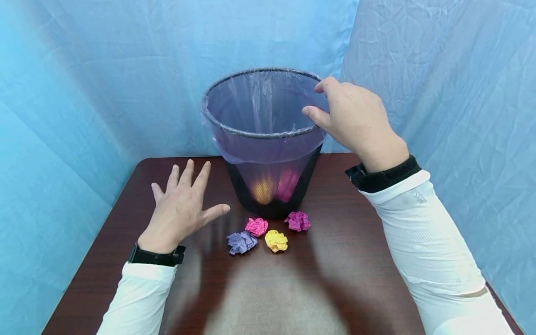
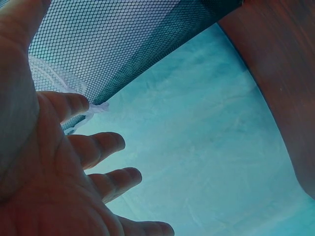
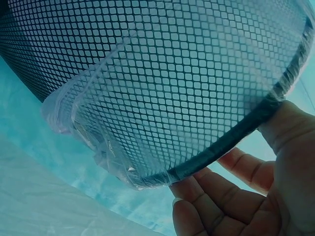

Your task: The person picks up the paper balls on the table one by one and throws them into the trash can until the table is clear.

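Note:
A black mesh wastebasket (image 1: pixel 268 163) with a clear plastic liner (image 1: pixel 259 148) folded over its rim stands upright at the table's back. My right hand (image 1: pixel 356 118) is at the basket's right rim, thumb and forefinger apart with nothing between them. In the right wrist view its fingers (image 3: pixel 231 196) overlap the dark rim (image 3: pixel 216 150). Left of the basket, my left hand (image 1: pixel 177 211) is palm down with fingers spread, holding nothing. In front of the basket lie crumpled paper balls: violet (image 1: pixel 242 243), pink (image 1: pixel 257 226), yellow (image 1: pixel 276 241) and magenta (image 1: pixel 298 221).
Yellow paper (image 1: pixel 263 190) and pink paper (image 1: pixel 288 184) show through the mesh at the basket's bottom. Dark brown wood forms the tabletop (image 1: pixel 259 298). Blue cloth (image 1: pixel 125 70) hangs behind and along both sides.

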Demonstrator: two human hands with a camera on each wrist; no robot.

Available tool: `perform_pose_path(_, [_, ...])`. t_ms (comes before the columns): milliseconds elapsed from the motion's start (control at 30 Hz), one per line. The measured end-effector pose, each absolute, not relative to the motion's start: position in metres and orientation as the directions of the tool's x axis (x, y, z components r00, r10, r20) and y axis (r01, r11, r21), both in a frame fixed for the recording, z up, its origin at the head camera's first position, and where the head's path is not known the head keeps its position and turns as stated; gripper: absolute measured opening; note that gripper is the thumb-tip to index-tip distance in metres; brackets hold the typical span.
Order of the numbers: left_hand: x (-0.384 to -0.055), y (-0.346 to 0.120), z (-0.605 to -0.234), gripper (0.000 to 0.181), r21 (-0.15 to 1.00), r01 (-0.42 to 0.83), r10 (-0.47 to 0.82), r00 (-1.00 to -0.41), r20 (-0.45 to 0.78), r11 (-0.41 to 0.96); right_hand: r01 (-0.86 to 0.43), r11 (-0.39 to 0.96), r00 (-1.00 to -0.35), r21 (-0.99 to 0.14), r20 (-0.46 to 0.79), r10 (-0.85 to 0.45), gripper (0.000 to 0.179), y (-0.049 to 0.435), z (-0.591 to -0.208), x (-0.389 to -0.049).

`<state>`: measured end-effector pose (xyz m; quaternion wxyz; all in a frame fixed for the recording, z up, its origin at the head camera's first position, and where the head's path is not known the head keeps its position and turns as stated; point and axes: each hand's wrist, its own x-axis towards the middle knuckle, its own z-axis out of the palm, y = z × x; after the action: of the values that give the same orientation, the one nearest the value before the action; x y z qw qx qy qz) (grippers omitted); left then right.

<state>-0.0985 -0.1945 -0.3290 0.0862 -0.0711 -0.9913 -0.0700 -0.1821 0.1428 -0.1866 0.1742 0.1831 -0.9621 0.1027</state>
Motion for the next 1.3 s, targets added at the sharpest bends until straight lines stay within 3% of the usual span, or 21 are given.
perform_pose_path(500, [-0.098, -0.195, -0.331, 0.11, 0.128, 0.149, 0.125, -0.977, 0.173, 0.981, -0.403, 0.905, -0.851, -0.137, 0.42, -0.315, 0.058, 0.146, -0.19, -0.181])
perform_pose_path(1000, [-0.097, -0.194, -0.335, 0.109, 0.138, 0.151, 0.127, -0.978, 0.165, 0.979, -0.337, 0.913, -0.911, -0.231, 0.326, -0.254, 0.094, 0.158, -0.197, -0.178])
perform_pose_path(1300, [-0.098, -0.192, -0.338, 0.109, 0.144, 0.147, 0.126, -0.981, 0.147, 0.979, -0.321, 0.903, -0.931, -0.285, 0.273, -0.244, 0.103, 0.168, -0.212, -0.178])
